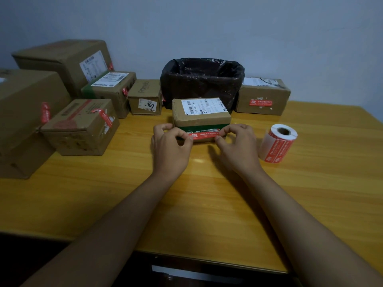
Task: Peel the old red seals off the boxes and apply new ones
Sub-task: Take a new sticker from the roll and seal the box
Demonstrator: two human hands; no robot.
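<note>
With my left hand (pixel 171 145) and right hand (pixel 236 145) I pinch the ends of a red seal (pixel 205 136) taut against the near face of the small box (pixel 200 116) mid-worktop, and I judge smoothing from centre outward will avoid wrinkles

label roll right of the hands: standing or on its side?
On its side. The label roll lies on the table, its hollow core facing up and back, red labels along its side.
</note>
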